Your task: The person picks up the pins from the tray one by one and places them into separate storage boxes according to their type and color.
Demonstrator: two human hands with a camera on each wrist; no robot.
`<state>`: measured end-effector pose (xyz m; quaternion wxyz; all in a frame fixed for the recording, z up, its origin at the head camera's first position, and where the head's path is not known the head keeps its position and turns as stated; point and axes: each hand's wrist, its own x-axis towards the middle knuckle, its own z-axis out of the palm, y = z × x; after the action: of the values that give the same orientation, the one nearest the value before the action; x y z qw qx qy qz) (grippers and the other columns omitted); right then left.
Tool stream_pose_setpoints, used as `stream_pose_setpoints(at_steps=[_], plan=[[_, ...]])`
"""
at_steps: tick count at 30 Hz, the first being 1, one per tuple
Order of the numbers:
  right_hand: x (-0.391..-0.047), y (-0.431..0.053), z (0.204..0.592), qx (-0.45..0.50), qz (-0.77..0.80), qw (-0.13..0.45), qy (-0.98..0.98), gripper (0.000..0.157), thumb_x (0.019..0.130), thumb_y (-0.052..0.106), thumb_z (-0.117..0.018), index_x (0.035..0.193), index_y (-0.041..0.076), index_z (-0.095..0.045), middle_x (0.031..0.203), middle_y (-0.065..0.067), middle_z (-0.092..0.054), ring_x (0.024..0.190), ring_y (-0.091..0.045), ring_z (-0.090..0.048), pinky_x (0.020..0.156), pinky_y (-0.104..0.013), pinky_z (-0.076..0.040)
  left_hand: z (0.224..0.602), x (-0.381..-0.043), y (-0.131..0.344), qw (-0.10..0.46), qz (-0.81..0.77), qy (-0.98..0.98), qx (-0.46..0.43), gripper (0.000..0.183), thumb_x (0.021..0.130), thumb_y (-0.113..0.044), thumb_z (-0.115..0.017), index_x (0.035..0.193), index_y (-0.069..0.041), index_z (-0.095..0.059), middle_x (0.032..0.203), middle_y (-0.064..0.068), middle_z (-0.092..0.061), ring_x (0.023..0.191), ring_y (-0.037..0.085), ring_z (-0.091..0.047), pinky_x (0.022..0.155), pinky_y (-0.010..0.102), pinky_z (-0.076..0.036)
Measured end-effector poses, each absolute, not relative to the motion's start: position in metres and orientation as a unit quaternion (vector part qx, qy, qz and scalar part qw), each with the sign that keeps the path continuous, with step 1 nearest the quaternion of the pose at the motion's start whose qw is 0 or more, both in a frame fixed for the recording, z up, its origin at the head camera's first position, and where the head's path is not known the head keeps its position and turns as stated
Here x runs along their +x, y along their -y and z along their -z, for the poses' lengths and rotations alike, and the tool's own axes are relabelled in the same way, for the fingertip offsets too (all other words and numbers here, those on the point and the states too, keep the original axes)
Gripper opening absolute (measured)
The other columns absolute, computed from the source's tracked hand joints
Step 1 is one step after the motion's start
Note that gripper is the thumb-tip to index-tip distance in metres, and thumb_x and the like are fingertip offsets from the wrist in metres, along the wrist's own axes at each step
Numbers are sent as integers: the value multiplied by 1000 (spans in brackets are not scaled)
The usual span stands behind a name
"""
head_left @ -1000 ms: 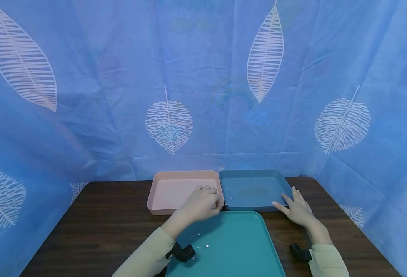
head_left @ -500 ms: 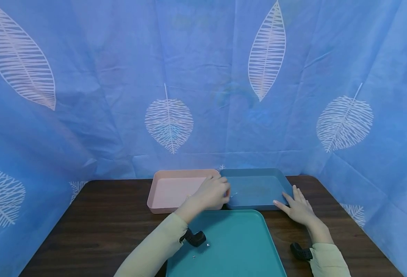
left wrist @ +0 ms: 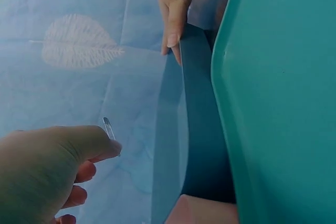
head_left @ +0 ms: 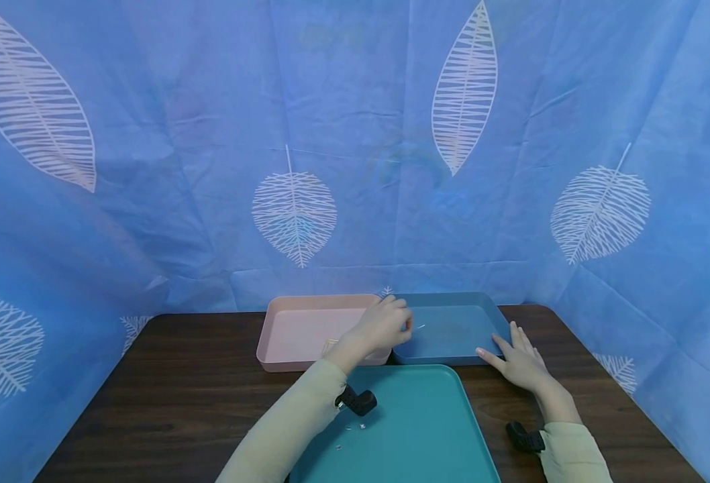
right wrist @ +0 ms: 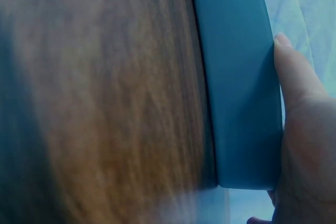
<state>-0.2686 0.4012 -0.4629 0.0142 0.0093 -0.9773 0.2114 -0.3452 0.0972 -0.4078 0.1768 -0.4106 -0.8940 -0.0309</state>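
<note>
In the head view my left hand [head_left: 382, 327] is over the seam between the pink tray [head_left: 282, 367] and the blue tray [head_left: 451, 360]. Its thumb and fingers pinch a small silvery safety pin [left wrist: 109, 129], which sticks out past the fingertips in the left wrist view. The pin [head_left: 420, 327] shows as a thin bright line against the blue tray's inside. My right hand [head_left: 524, 362] rests on the blue tray's near right corner, fingers straight and spread. In the right wrist view its thumb [right wrist: 294, 69] lies at the tray's rim.
A larger teal tray [head_left: 421, 429] lies in front, with a few tiny shiny pieces [head_left: 363, 426] on it. A pale gold wire-like piece [head_left: 329, 345] sits in the pink tray, partly behind the left wrist. Dark wood table [head_left: 180, 396]; a blue leaf-print cloth [head_left: 355, 134] hangs behind.
My left hand has moved right and away, from the pink tray's near right corner to the blue tray's left side, carrying the safety pin. The right hand has stayed at its corner.
</note>
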Motion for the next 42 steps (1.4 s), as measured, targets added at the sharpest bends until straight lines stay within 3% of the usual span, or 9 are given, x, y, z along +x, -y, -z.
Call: stream_pose_setpoints(at_steps=[11, 20, 42], plan=[[-268, -399, 462, 13, -212, 17, 977, 86, 93, 55, -54, 146, -10, -34, 155, -40, 3, 142, -59, 0, 106, -78, -6, 420, -361, -116, 125, 73, 919, -367, 17, 96, -26, -57, 84, -27, -68, 85, -9, -56, 74, 13, -41, 75, 31, -31], [-268, -398, 462, 12, -215, 17, 976, 86, 94, 55, -54, 146, -10, -34, 155, -40, 4, 142, -58, 1, 106, -78, -5, 430, -365, -126, 127, 66, 934, -328, 17, 98, -29, -55, 87, -29, -69, 90, -10, -61, 76, 12, -47, 77, 33, -43], [-268, -400, 463, 8, -218, 15, 976, 86, 93, 56, -54, 146, -9, -34, 156, -39, 5, 143, -58, 1, 105, -78, -5, 437, -365, -139, 150, 71, 942, -292, 14, 98, -36, -56, 93, -33, -69, 92, -13, -61, 80, 10, -52, 71, 27, -40]])
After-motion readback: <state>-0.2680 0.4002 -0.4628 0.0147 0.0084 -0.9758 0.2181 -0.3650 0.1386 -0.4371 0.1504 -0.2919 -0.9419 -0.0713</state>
